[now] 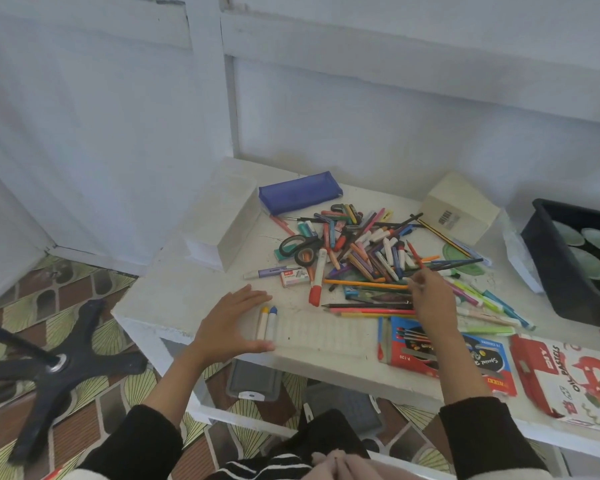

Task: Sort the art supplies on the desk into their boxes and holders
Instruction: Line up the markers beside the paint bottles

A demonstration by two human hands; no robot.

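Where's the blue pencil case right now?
In the head view, the blue pencil case lies at the back of the desk, right of the white box and behind the supply pile.

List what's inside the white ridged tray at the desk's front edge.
In the white ridged tray, a yellow-tipped stick and a blue-tipped stick lie side by side near its left end. Other slots look empty. The left hand hides that end itself.

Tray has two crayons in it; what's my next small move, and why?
Probably pick one crayon from the pile with the right hand and lay it beside the blue crayon. The left hand rests on the tray, whose other grooves look bare, and the right fingertips are at the pile.
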